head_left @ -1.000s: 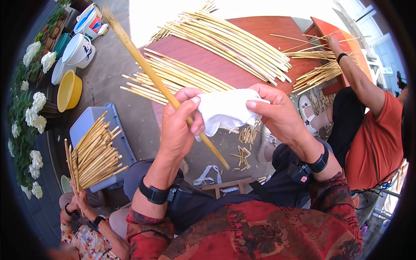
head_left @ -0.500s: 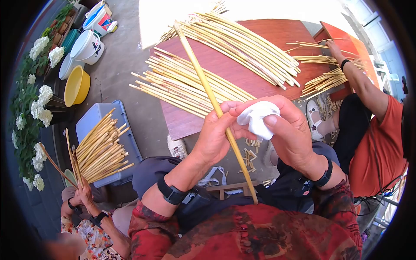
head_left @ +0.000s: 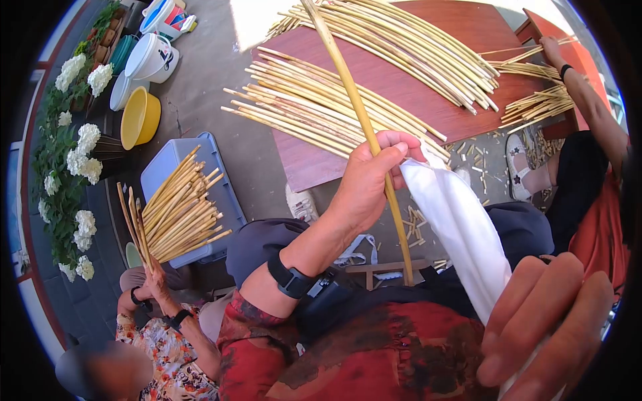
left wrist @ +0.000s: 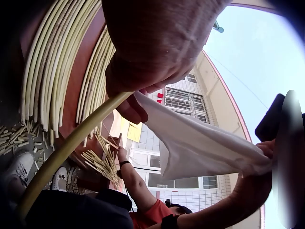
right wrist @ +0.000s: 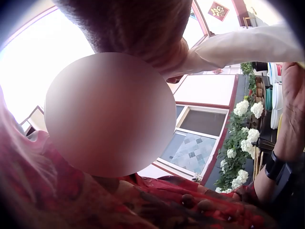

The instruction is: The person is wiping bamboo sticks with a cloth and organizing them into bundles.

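My left hand (head_left: 366,179) grips a long yellowish stick (head_left: 358,100) and pinches one end of a white cloth (head_left: 461,230) between thumb and fingers. The stick slants from the top of the head view down to my lap. Stretched out, the cloth runs down to my right hand (head_left: 545,321), which is close to the camera with curled fingers around its other end. In the left wrist view the cloth (left wrist: 200,143) spans both hands, and the stick (left wrist: 71,148) passes under my left hand (left wrist: 152,43). The right wrist view shows the cloth (right wrist: 243,47) leaving my right hand (right wrist: 138,33).
Rows of sticks (head_left: 304,107) lie on a reddish table (head_left: 301,160). More sticks (head_left: 180,207) rest on a blue-grey bin (head_left: 227,194) at left. A person at lower left holds sticks; another works at right. Buckets, a yellow basin (head_left: 141,118) and white flowers stand at left.
The crumpled cloth is now pulled out long. My right hand has moved away from the left, down and toward the camera. My left hand still holds the stick.
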`<state>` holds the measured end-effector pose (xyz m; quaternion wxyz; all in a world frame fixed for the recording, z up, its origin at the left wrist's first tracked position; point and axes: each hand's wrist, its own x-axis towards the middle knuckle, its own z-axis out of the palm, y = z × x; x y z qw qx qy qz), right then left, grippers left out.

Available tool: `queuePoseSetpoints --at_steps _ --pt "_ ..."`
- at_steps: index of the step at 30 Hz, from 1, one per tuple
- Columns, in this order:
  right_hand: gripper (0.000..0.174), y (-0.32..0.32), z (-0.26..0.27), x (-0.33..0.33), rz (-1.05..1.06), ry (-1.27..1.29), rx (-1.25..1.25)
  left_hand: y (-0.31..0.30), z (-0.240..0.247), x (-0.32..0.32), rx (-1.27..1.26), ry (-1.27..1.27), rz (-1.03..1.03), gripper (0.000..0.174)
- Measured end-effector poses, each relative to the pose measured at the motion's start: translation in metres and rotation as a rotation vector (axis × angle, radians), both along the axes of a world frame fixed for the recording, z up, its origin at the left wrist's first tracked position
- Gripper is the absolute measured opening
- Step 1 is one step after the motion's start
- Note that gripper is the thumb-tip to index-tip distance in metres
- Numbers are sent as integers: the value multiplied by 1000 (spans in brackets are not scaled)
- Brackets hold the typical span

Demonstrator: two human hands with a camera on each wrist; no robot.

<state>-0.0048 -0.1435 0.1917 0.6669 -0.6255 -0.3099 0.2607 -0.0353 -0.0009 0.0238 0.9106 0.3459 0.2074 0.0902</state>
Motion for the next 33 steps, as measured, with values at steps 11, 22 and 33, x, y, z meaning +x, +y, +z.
queuePoseSetpoints --at_steps 11,22,33 --pt "24 -10 14 6 -16 -12 91 2 -5 -3 24 52 27 16" --pt "23 -12 15 8 -32 34 102 1 -4 -1 76 81 -11 15" --pt "21 -10 19 8 -19 67 116 1 -1 0 129 100 -32 15"
